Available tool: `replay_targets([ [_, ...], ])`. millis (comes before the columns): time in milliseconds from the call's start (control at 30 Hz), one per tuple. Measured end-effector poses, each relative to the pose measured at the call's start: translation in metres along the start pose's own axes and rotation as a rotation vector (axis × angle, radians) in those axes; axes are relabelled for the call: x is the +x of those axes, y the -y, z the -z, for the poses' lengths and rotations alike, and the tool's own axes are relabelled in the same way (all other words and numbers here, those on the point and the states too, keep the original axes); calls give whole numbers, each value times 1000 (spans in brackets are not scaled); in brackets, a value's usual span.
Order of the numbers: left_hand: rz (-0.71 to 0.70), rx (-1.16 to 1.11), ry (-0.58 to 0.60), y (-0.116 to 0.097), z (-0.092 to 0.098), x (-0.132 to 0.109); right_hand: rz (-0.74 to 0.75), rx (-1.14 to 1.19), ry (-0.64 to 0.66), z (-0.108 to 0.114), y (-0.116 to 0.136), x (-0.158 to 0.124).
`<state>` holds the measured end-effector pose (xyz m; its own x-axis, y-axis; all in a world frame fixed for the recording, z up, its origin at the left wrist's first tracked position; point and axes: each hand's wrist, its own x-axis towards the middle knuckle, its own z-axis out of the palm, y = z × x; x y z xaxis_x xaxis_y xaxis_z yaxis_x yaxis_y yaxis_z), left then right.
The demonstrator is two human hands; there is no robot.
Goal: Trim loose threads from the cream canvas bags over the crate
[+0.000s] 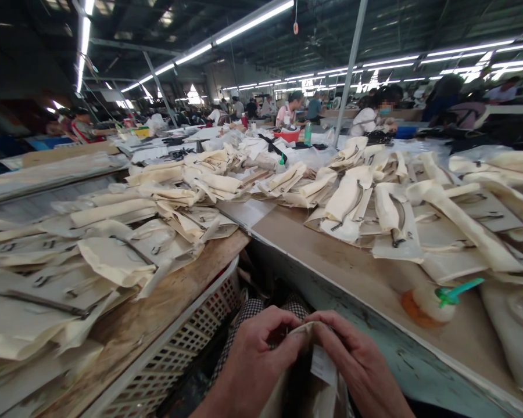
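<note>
At the bottom middle, just above my lap, a cream piece of bag material [273,402] with a dark inside is held between both hands. My left hand [259,345] pinches its top edge with thumb and fingers. On the same edge, a short way to the right, my right hand [353,354] is closed too, its fingers curled over the rim. A white label [323,366] shows inside the piece below the right fingers. The lower part of the piece runs out of view, and the exact fingertip contact is partly hidden.
Cream bag pieces with dark strips lie on the left wooden table [209,255] and the right table [296,232]. A glue bottle with a green nozzle [436,302] rests at the right. A white plastic basket [174,354] stands left of my lap. Other people work farther back.
</note>
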<state>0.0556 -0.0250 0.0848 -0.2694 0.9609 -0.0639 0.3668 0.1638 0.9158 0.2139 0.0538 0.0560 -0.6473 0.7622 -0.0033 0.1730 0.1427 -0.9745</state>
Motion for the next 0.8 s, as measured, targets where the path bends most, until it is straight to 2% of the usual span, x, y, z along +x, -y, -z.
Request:
replay_targets([
  [133, -43, 26, 30, 3, 0, -3, 22, 9, 10, 3, -1, 0],
  [233, -21, 1, 44, 2, -1, -2, 19, 23, 38, 5, -4, 1],
  [367, 103, -114, 27, -1, -4, 2, -38, 47, 70, 7, -6, 1],
  [567, 346, -522, 72, 12, -1, 4, -95, 59, 50, 3, -1, 5],
  [800, 292, -557, 128, 22, 9, 6, -79, 16, 71, 0, -5, 14],
])
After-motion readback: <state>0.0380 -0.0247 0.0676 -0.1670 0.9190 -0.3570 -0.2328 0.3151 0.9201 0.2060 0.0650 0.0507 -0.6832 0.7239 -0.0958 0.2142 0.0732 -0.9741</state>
